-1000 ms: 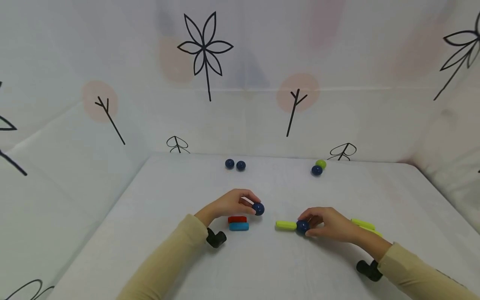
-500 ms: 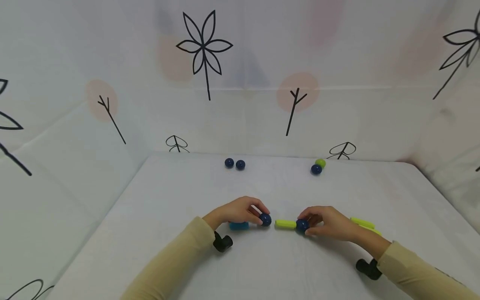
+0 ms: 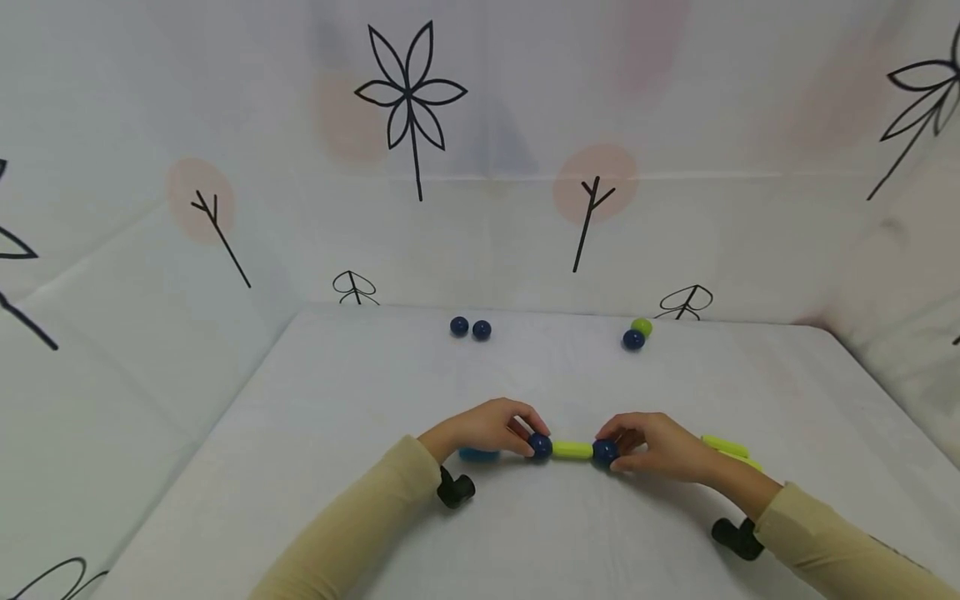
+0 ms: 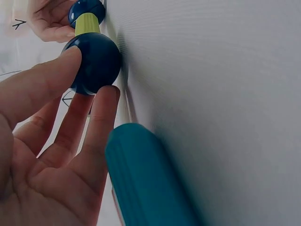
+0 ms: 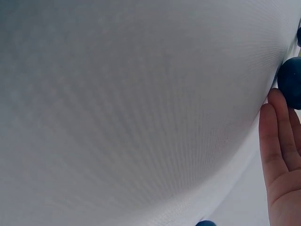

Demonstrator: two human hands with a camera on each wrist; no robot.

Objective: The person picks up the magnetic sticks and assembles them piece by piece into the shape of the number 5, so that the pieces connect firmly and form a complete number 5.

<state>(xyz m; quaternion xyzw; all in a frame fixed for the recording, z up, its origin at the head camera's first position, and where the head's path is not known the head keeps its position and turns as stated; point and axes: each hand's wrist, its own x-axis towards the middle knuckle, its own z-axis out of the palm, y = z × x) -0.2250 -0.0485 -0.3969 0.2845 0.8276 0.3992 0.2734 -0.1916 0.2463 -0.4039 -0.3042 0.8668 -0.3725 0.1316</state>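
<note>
A yellow-green rod (image 3: 572, 451) lies on the white table between two dark blue balls, in line with them. My left hand (image 3: 497, 427) pinches the left blue ball (image 3: 540, 447) between thumb and fingertips, and that ball sits right at the rod's left end. At the other end, my right hand (image 3: 660, 447) pinches the right blue ball (image 3: 604, 452). In the left wrist view, the near ball (image 4: 96, 63), the rod (image 4: 88, 24) and the far ball (image 4: 87, 10) form one row. A blue rod (image 3: 478, 456) lies under my left hand, partly covered by it.
Two dark blue balls (image 3: 470, 328) stand at the back of the table (image 3: 375, 358). Farther right are a green ball (image 3: 642, 327) and a blue ball (image 3: 633, 340). Yellow-green rods (image 3: 726, 445) lie behind my right wrist. A patterned cloth (image 3: 480, 233) hangs behind.
My left hand has moved right and toward the near side with its blue ball, bringing it up to the rod's left end. It now covers the red rod. My right hand has stayed still.
</note>
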